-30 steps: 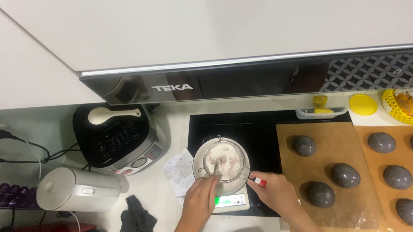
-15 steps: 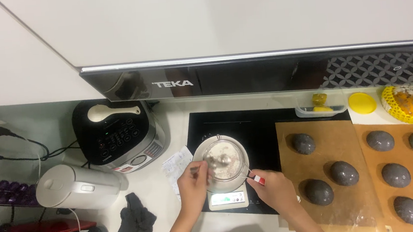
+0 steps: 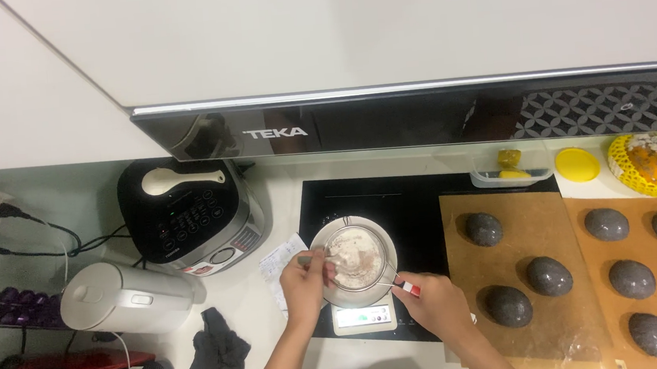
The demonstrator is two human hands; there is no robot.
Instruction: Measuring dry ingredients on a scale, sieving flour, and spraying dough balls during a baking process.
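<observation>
A metal bowl [image 3: 333, 239] stands on a small kitchen scale [image 3: 363, 318] at the front of a black hob [image 3: 408, 202]. A round sieve [image 3: 358, 259] with pale powder rests over the bowl. My right hand [image 3: 434, 303] grips the sieve's red-tipped handle [image 3: 407, 288]. My left hand [image 3: 302, 282] is at the bowl's left rim and holds a spoon [image 3: 315, 261] that reaches into the sieve.
Left of the hob are a black rice cooker [image 3: 190, 215], a white kettle [image 3: 126, 298], a paper slip [image 3: 281, 262] and a dark cloth [image 3: 217, 357]. To the right, brown paper sheets [image 3: 527, 231] carry several dark dough balls [image 3: 507, 305]. A yellow lid [image 3: 577, 163] lies behind.
My left hand has shifted from under the bowl to its left rim, with the spoon now pointing into the sieve. The right hand has stayed on the handle.
</observation>
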